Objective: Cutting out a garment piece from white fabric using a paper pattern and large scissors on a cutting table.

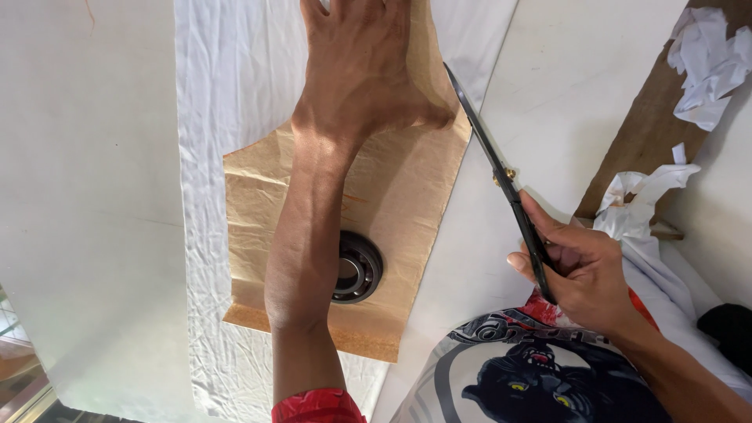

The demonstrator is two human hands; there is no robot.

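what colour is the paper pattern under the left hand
Light brown, kraft-like paper, creased; the head view shows it under the left hand.

1. Left hand (356, 63): fingers cut off by the top edge.
2. Bearing (359, 268), centre frame: left part hidden behind the forearm.
3. Scissors (501, 176): handles hidden inside the right hand (583, 274).

Both arms are bare. Below the left hand (356, 70), a red sleeve ends past the elbow. Near the right hand (583, 270) is a shirt with a black panther picture.
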